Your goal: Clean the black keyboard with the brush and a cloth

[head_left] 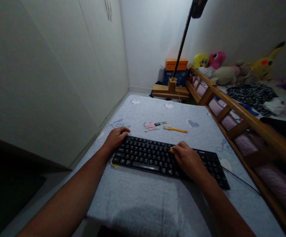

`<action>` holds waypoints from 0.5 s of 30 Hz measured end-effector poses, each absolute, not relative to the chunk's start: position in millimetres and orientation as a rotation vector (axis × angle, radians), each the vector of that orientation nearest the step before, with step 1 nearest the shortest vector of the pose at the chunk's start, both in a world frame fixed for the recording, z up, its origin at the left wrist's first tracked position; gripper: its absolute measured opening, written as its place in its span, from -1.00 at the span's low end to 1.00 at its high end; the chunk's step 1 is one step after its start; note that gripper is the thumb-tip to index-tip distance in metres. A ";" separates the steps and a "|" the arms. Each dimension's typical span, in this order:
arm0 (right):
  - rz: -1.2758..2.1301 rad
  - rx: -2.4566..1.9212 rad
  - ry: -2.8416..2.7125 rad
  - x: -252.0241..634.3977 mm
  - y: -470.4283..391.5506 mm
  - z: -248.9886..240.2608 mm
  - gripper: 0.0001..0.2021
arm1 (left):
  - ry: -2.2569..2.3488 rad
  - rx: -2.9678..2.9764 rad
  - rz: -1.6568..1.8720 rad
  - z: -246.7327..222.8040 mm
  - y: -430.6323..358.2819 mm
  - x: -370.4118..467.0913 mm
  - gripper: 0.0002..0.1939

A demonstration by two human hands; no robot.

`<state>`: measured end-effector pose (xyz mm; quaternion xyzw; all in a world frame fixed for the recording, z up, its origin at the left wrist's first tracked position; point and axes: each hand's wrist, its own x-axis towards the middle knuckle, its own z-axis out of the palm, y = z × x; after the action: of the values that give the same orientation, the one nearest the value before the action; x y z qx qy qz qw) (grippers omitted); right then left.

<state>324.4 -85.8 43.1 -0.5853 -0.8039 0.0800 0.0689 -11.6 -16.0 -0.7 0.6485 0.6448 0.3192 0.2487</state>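
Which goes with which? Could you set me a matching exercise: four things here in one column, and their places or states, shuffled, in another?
Things:
1. Left hand
2. Right hand
3. Yellow-handled brush
4. Orange box

Places or states:
A. On top of a blue box
B. Pinching a small tan piece
C. At the left end of the black keyboard
D. Lying beyond the keyboard

Pairs: 1-C, 2-B, 3-D, 4-A

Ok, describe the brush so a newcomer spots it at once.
On the cloth-covered table, look just beyond the black keyboard. The brush lies flat there, right of the small black-handled tool, set apart by its yellow-orange handle and pale bristles.
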 end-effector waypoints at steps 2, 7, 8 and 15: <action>0.247 -1.756 -2.389 328.5 -85.6 39.6 -0.78 | 1.761 1.759 0.863 -0.9 -16.1 -11.2 -0.59; 0.248 -1.727 -2.333 335.4 -87.3 33.3 -0.78 | 1.761 1.746 0.861 0.0 -16.0 -9.9 -0.61; 0.254 -1.720 -2.325 336.4 -87.7 32.4 -0.78 | 1.766 1.744 0.864 0.2 -16.0 -9.7 -0.61; 0.257 -1.673 -2.274 347.3 -87.0 26.3 -0.76 | 1.775 1.742 0.864 -2.1 -16.5 -9.9 -0.60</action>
<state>347.3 -87.0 26.3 -0.5832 -0.7927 0.0897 0.1530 -9.9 -16.5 -2.1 0.6404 0.6524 0.3176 0.2517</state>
